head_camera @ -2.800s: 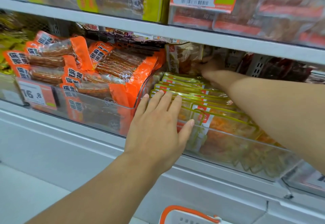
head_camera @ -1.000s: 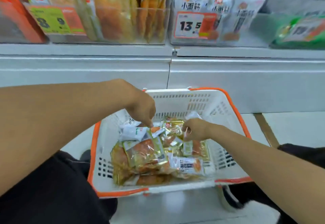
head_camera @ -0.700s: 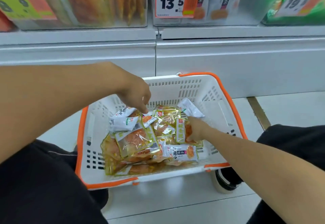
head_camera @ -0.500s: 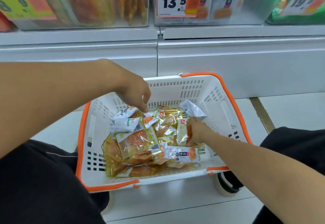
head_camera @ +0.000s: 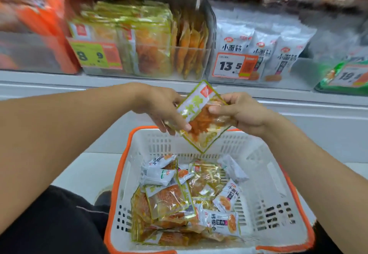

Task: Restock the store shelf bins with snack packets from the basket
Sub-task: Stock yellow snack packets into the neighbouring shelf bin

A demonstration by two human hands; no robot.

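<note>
A white basket with an orange rim (head_camera: 264, 176) stands on the floor in front of me, holding several yellow-green and white snack packets (head_camera: 187, 198). Above it I hold one yellow-green packet (head_camera: 201, 122) of orange snack, tilted like a diamond. My left hand (head_camera: 159, 108) grips its left edge and my right hand (head_camera: 239, 112) pinches its right side. Straight behind, a clear shelf bin (head_camera: 139, 54) with an 8.9 price tag is packed with matching yellow-green packets.
A bin of white packets (head_camera: 258, 50) tagged 13.5 sits to the right, then a green-packet bin (head_camera: 342, 78). Orange packets (head_camera: 39, 24) fill the bin at left. A white shelf ledge (head_camera: 59, 78) runs across. My dark-clothed knees flank the basket.
Both hands rose out of the basket, lifting one yellow-green packet up to shelf-ledge height. The view tilted upward, bringing the shelf bins more into sight.
</note>
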